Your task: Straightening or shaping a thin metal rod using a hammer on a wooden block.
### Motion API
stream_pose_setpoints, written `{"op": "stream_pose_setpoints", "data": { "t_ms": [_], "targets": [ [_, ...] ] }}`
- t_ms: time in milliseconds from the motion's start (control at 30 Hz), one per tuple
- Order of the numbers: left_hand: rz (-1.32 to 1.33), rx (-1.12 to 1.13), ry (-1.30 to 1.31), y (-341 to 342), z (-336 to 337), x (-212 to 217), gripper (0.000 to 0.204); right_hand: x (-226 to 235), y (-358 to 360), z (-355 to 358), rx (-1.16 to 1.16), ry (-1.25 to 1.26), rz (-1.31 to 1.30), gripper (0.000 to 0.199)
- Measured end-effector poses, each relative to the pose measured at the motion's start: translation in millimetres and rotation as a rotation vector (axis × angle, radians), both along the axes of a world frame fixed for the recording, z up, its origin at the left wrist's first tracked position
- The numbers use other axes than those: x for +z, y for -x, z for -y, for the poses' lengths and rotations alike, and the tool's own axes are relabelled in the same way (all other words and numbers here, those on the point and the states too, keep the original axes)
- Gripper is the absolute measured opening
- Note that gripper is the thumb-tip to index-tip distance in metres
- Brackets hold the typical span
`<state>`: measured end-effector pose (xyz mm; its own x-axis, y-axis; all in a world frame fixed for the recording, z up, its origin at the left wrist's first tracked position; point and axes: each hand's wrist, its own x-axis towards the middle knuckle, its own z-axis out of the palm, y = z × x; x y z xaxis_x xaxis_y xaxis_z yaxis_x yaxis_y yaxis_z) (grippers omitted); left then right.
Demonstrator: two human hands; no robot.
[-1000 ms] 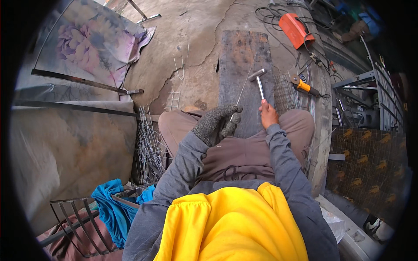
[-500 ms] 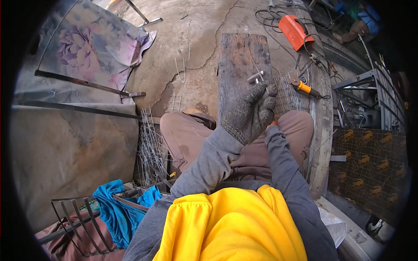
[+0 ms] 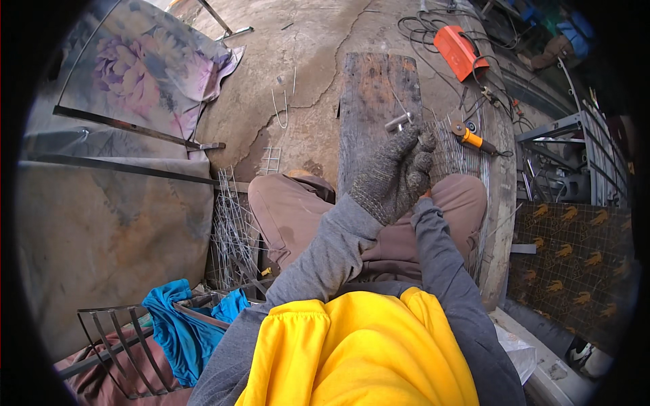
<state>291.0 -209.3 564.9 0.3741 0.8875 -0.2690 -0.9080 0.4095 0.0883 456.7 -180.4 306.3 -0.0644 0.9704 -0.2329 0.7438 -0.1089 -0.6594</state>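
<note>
My left hand [image 3: 396, 169], in a grey knitted glove, is closed above the wooden plank [image 3: 376, 88]. At its fingertips a thin metal wire [image 3: 399, 101] sticks out toward the far side. Right beside the fingertips is a short metal cylinder [image 3: 397, 122]; whether the hand touches it or it is fixed to the plank, I cannot tell. My right hand [image 3: 427, 194] is bare and sits just behind the glove, near my right knee. Only a sliver of it shows, so its fingers and anything in them are hidden.
A yellow angle grinder [image 3: 479, 139] lies right of the plank beside wire mesh [image 3: 460, 159]. Farther off stands an orange machine [image 3: 459, 51] with black cables. Loose wire pieces [image 3: 233, 230] are heaped at left, near a hanging flowered cloth [image 3: 135, 74]. Someone crouches far right.
The gloved left hand has shifted very slightly to the right and nearer to me. Otherwise the scene looks the same.
</note>
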Motion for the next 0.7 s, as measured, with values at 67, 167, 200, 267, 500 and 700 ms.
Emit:
{"op": "stream_pose_setpoints", "data": {
  "t_ms": [67, 167, 200, 267, 500, 700],
  "targets": [
    [-0.027, -0.01, 0.052, 0, -1, -2, 0.014, 1, 1, 0, -0.006, -0.001, -0.002, 0.026],
    [0.028, 0.008, 0.11, -1, -3, -2, 0.015, 9, 4, 3, 0.017, -0.033, -0.019, 0.025],
    [0.027, 0.011, 0.111, 0, -2, -3, 0.015, 13, 5, 5, 0.035, -0.068, -0.059, 0.026],
    [0.04, 0.002, 0.074, -1, -2, -2, 0.014, 17, 5, 6, 0.049, -0.104, -0.097, 0.028],
    [0.076, -0.025, 0.04, -3, 1, -15, 0.013, 7, 3, 11, -0.055, -0.17, -0.105, 0.033],
    [-0.57, -0.071, 0.004, 12, 24, -15, 0.022, 50, 28, 24, -0.215, -0.326, -0.158, 0.041]
  ]
}}
